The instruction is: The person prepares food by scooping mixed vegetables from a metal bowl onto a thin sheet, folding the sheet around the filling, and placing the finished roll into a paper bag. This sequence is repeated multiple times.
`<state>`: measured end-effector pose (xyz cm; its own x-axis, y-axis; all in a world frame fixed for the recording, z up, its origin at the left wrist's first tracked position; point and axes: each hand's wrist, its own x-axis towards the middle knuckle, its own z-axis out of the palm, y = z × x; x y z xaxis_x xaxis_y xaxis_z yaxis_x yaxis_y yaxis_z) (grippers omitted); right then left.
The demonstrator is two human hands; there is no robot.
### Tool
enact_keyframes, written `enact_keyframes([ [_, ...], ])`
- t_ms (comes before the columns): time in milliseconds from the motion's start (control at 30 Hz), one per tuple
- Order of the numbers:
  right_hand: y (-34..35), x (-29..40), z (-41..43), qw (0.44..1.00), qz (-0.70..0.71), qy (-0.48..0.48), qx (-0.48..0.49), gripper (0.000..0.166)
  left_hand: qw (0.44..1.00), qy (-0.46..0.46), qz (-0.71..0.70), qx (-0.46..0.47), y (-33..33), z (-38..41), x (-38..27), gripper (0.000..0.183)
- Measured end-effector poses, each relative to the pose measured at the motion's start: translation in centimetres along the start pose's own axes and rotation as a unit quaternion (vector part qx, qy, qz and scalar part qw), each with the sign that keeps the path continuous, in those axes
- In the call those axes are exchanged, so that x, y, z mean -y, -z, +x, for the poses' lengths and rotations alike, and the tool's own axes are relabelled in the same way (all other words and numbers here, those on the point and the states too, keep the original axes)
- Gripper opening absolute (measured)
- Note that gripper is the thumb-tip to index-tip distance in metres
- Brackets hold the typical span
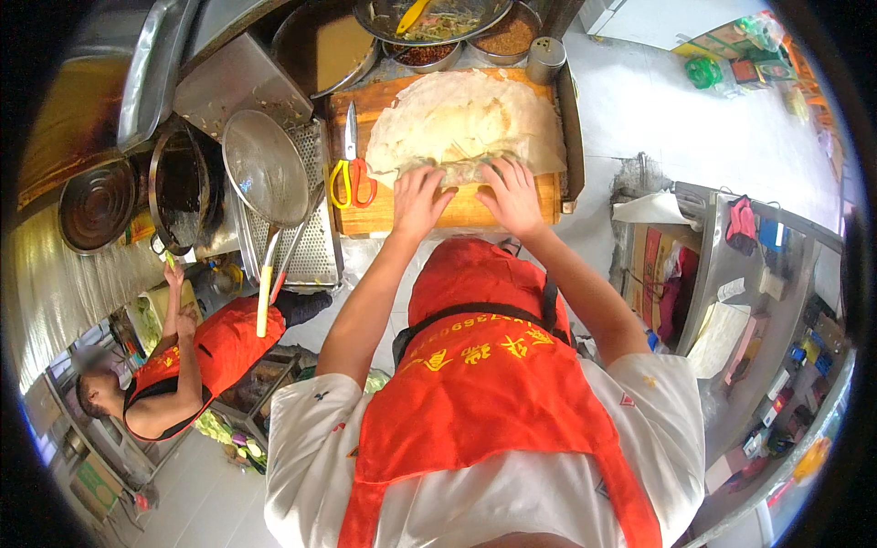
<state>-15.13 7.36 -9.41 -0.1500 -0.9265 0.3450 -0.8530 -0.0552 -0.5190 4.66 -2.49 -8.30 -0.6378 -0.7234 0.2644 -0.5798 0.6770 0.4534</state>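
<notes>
A large pale sheet of thin flatbread (466, 116) lies on a wooden cutting board (384, 218) before me. Its near edge is folded over into a roll, with some filling showing through. Curled over the left part of that roll are the fingers of my left hand (419, 198). My right hand (510, 195) grips the same roll further right, thumb on the near side. To the left of the bread, scissors (351, 161) with red and yellow handles rest on the board, apart from my hand.
Behind the board stand a pan of vegetable filling (445, 24), bowls of chilli flakes (421, 56) and brown crumbs (507, 40), and a metal shaker (546, 60). A long-handled strainer (266, 168) lies over a perforated tray (308, 240). A co-worker (205, 356) stands at left by a wok (181, 188).
</notes>
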Motion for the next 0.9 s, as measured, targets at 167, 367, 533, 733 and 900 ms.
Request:
enact_keyframes([
  [167,-1.5,-2.0,4.8,0.994,-0.074,0.017,0.085,0.020,0.997,0.005,0.055,0.054,-0.9,3.3,1.8,0.018],
  [367,-2.8,-0.9,9.0,0.975,-0.167,-0.038,0.142,0.022,0.989,0.075,0.128,-0.006,-1.8,6.3,2.6,0.020],
  [533,-4.5,-2.2,8.8,0.977,-0.168,-0.042,0.126,0.020,0.865,0.455,-0.211,-0.021,0.0,2.7,2.5,0.032],
  [733,-4.5,-2.8,8.6,0.992,-0.110,0.022,0.062,0.014,0.693,0.584,-0.414,-0.082,-0.4,1.6,4.2,0.039],
  [900,-4.5,-2.9,9.4,0.990,-0.120,0.008,0.075,0.017,0.726,0.519,-0.315,-0.323,-2.3,2.6,4.7,0.023],
])
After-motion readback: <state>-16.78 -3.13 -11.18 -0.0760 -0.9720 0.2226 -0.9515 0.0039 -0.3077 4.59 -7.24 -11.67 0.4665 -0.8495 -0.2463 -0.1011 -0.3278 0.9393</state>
